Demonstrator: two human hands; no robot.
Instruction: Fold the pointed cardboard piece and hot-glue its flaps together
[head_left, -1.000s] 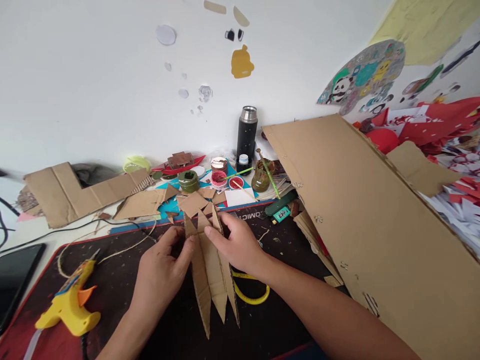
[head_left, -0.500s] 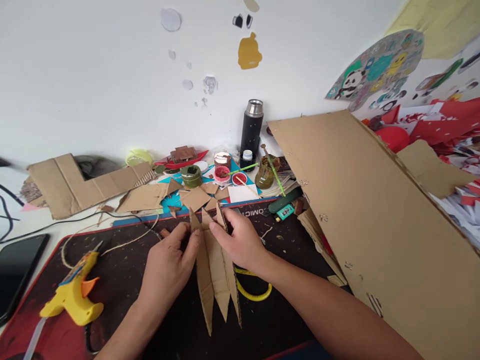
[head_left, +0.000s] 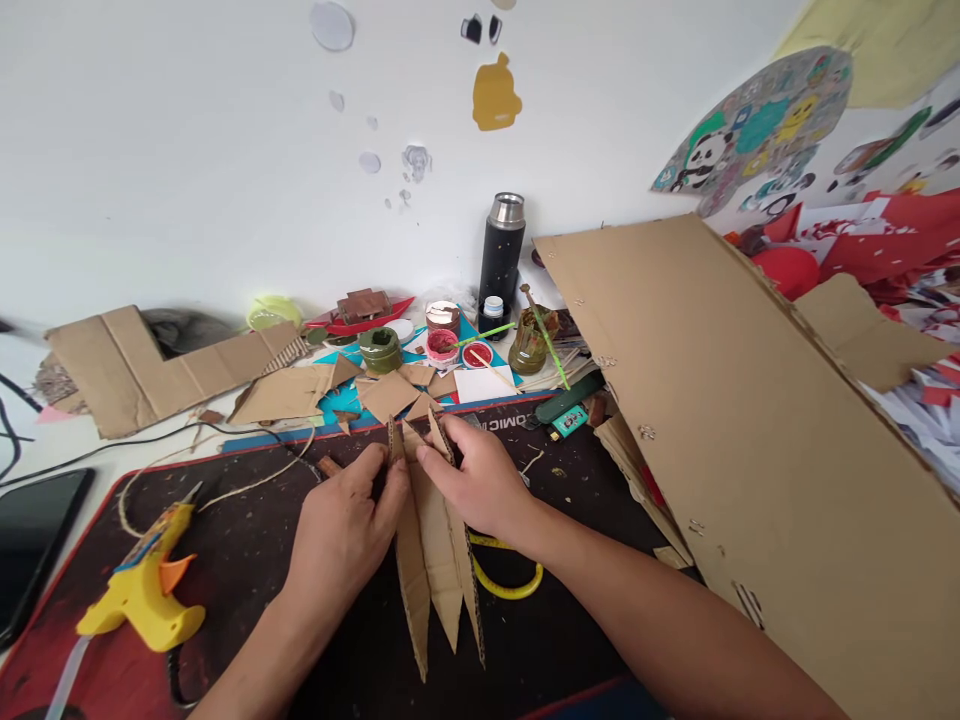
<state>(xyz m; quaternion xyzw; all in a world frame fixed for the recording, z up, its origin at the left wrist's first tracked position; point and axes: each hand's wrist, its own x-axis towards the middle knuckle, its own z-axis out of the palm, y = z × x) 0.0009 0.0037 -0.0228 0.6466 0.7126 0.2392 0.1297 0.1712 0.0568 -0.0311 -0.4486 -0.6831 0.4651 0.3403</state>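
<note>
Dark mat (head_left: 255, 540); folded cardboard (head_left: 444, 570) at lower centre of frame, long axis running top to bottom.
Left hand (head_left: 341, 520) pinches left flap (head_left: 412, 590), right hand (head_left: 484, 480) right flap (head_left: 468, 575), both near upper end.

Open mat (head_left: 247, 540) separates left hand (head_left: 349, 515) from glue gun (head_left: 146, 590)

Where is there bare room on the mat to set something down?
Two patches of dark mat: between the glue gun and left hand, and between the yellow loop and the near edge. The held cardboard fills the middle. Crowded: behind the mat, with paint jars and cardboard scraps.
</note>
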